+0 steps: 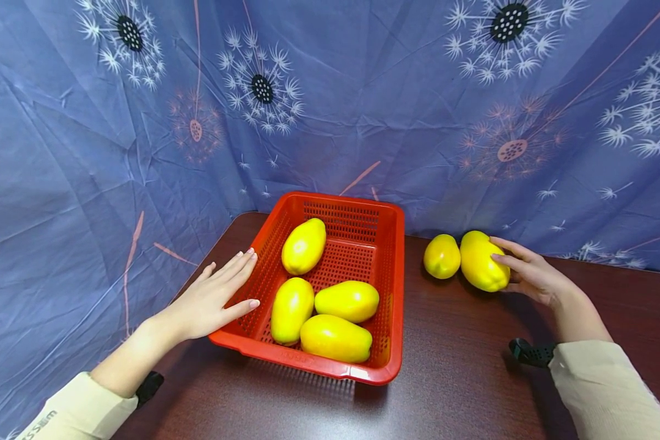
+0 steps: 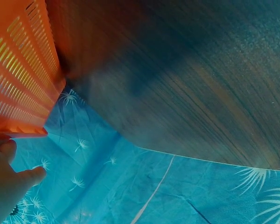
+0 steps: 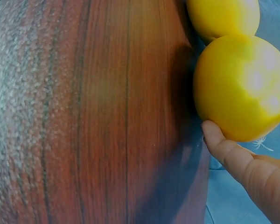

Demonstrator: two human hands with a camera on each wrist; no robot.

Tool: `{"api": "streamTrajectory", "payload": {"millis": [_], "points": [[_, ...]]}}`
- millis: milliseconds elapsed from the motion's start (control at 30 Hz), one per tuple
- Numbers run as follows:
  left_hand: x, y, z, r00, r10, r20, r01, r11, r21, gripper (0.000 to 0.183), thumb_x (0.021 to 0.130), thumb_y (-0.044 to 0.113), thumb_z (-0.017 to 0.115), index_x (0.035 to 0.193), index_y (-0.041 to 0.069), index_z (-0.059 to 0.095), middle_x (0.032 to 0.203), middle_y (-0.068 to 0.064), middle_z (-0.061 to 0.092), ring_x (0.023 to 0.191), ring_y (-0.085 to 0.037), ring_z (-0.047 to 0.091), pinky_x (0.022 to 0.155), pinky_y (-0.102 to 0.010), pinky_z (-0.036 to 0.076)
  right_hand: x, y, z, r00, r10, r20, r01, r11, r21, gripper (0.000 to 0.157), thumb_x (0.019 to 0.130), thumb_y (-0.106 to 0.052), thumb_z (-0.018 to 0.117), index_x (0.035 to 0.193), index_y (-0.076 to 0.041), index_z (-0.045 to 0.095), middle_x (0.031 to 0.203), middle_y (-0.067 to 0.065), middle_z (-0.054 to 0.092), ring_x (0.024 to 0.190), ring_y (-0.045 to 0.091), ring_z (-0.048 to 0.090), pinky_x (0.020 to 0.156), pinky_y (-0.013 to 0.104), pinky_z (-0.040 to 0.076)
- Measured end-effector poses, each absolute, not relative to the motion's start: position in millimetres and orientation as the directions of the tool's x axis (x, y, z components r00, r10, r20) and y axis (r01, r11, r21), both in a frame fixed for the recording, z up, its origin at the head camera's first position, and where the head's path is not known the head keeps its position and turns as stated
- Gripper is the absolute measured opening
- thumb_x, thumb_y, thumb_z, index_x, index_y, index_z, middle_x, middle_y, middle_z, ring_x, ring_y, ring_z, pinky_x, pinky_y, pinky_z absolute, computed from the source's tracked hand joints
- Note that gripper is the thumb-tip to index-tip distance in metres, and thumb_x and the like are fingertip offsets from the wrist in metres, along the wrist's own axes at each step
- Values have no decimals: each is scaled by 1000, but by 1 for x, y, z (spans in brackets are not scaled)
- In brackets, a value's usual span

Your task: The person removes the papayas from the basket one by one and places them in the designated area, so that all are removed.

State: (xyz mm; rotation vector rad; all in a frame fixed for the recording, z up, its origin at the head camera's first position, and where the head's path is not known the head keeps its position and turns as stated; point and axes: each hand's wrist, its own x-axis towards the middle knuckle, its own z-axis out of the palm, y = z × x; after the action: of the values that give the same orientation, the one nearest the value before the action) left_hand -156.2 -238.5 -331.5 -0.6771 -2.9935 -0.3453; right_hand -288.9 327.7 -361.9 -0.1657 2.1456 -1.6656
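My right hand (image 1: 533, 275) holds a smooth yellow papaya (image 1: 483, 261) from its right side, near the back edge of the table. In the right wrist view, the thumb (image 3: 233, 156) touches the lower side of that papaya (image 3: 240, 88). A smaller-looking yellow papaya (image 1: 442, 256) lies against it on the left. On the left rim of a red plastic basket (image 1: 397, 293) rests my left hand (image 1: 211, 300), its fingers straight and spread. Several yellow papayas (image 1: 345, 301) lie inside the basket, one of them (image 1: 304, 246) toward the back.
The dark wood-grain table (image 1: 451, 379) extends in front of the basket and to its right. A blue curtain (image 1: 330, 140) with dandelion prints hangs right behind the table and along its left side. Dark straps (image 1: 530, 353) show at both wrists.
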Motion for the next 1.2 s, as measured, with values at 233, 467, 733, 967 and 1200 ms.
{"api": "streamTrajectory", "payload": {"millis": [233, 467, 733, 967, 1200], "points": [[-157, -238, -333, -902, 420, 103, 432, 879, 201, 76, 93, 51, 46, 149, 8, 18, 155, -7, 15, 141, -28, 13, 105, -63, 10, -288, 331, -362, -910, -340, -236, 150, 259, -954, 56, 100, -28, 43, 150, -29, 17, 142, 14, 17, 92, 4, 58, 78, 38, 50], [-156, -238, -334, -899, 425, 110, 438, 878, 193, 77, 93, 50, 48, 149, 6, 19, 155, -9, 15, 141, -30, 15, 105, -62, 11, -289, 336, -357, -917, -314, -246, 188, 205, -961, 62, 99, -27, 46, 151, -27, 12, 135, 6, 26, 89, 2, 60, 75, 36, 52], [-156, -238, -333, -898, 426, 111, 440, 879, 183, 76, 93, 50, 46, 149, 6, 19, 155, -9, 16, 140, -30, 15, 104, -63, 12, -291, 341, -334, -931, -264, -252, 215, 163, -963, 66, 98, -27, 47, 150, -32, 6, 155, 12, -9, 130, 35, 32, 72, 25, 52], [-156, -238, -332, -900, 423, 104, 435, 881, 186, 76, 93, 51, 45, 149, 7, 18, 155, -8, 15, 141, -30, 15, 104, -63, 11, -298, 331, -305, -938, -256, -233, 189, 184, -965, 68, 98, -28, 46, 150, -31, 3, 152, 17, -18, 135, 46, 10, 70, 21, 50], [-156, -238, -331, -901, 422, 102, 434, 881, 189, 77, 93, 51, 45, 149, 7, 17, 155, -8, 15, 141, -28, 13, 105, -63, 11, -304, 307, -276, -925, -310, -221, 159, 215, -964, 68, 98, -28, 45, 151, -28, 2, 152, 22, -12, 88, 0, 54, 73, 23, 51]]}}
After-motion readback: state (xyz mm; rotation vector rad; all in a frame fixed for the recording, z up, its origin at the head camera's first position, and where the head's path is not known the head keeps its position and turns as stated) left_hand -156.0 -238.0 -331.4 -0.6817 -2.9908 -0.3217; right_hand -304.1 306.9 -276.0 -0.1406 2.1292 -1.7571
